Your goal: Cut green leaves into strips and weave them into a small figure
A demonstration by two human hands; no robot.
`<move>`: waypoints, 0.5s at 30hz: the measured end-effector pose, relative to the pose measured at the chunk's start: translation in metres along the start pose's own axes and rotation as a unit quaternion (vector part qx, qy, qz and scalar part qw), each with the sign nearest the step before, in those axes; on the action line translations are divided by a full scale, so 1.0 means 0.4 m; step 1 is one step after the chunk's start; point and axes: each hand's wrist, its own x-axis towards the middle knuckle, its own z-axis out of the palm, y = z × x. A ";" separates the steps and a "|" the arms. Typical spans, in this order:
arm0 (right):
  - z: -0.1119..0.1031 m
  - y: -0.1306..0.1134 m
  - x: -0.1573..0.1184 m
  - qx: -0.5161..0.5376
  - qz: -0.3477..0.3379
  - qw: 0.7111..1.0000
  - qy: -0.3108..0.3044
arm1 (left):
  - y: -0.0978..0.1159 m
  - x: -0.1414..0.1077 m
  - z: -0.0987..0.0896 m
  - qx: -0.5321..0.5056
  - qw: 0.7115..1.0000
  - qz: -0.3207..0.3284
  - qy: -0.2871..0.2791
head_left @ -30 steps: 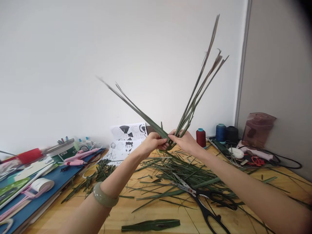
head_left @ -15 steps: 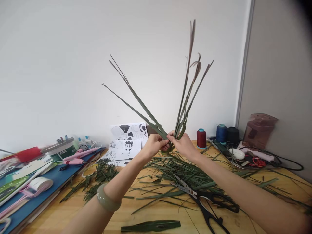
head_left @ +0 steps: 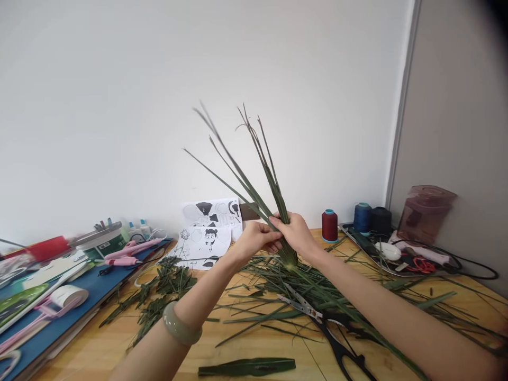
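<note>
A bundle of long green grass leaves (head_left: 273, 182) stands tilted to the left in front of me, its tips fanned out against the wall. My right hand (head_left: 296, 232) is closed around the bundle above its pale lower end. My left hand (head_left: 260, 238), with a bracelet on the forearm, pinches a leaf at the bundle's left side, close to the right fingers. Beneath both hands lies a heap of cut grass blades (head_left: 317, 291). Black-handled scissors (head_left: 317, 315) rest on the heap with their blades slightly apart.
Printed drawings (head_left: 208, 233) lean at the wall. A dark red thread spool (head_left: 329, 225) stands right of them, beside a tray (head_left: 397, 270) with cables and more spools. Cut leaves (head_left: 169, 286) and pink glue guns (head_left: 129, 251) lie left. One wide leaf (head_left: 246, 366) is at the front.
The leaves on the right have swung left, so the bundle's two spread parts are closer together. Its pale lower end now shows below my right hand. Both hands stay close together.
</note>
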 end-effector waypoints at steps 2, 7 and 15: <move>-0.005 0.002 0.000 -0.007 0.003 1.000 0.007 | 0.002 -0.003 -0.019 -0.010 1.000 -0.001 0.023; -0.015 0.012 -0.004 -0.023 -0.002 0.999 -0.024 | -0.009 0.005 -0.061 -0.087 0.985 0.043 0.145; 0.006 0.046 0.004 -0.062 0.017 0.997 -0.032 | -0.043 -0.003 -0.009 -0.210 0.942 0.082 0.247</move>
